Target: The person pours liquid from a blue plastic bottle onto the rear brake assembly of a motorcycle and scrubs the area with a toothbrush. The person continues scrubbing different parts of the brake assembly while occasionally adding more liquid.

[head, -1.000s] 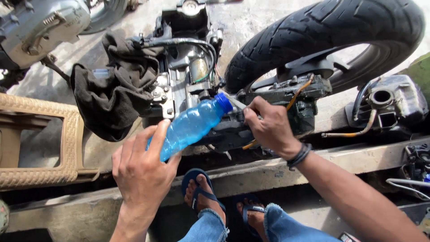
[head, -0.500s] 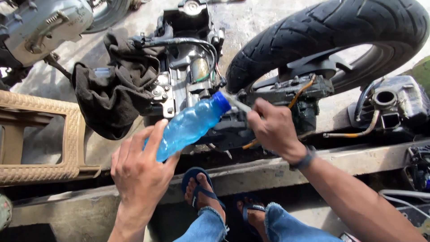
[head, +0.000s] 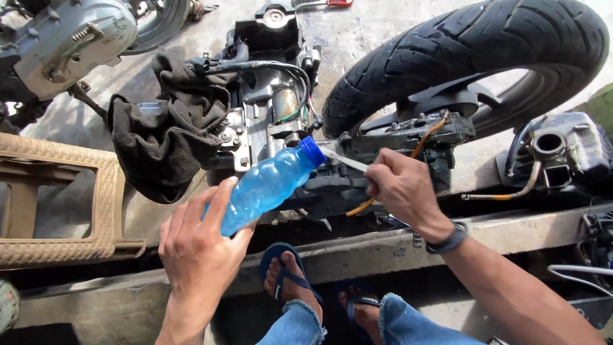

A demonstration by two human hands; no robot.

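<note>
At frame centre, the left hand (head: 199, 246) grasps a tilted blue bottle (head: 268, 184); the right hand (head: 403, 190) pinches what seems a thin clear tube (head: 343, 159) touching its cap.

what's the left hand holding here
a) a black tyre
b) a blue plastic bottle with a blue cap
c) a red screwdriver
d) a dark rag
b: the left hand grips the base of the blue bottle, whose capped end tilts up toward the engine; the dark rag lies draped on the engine, and the tyre lies beyond it, both apart from that hand.
</note>
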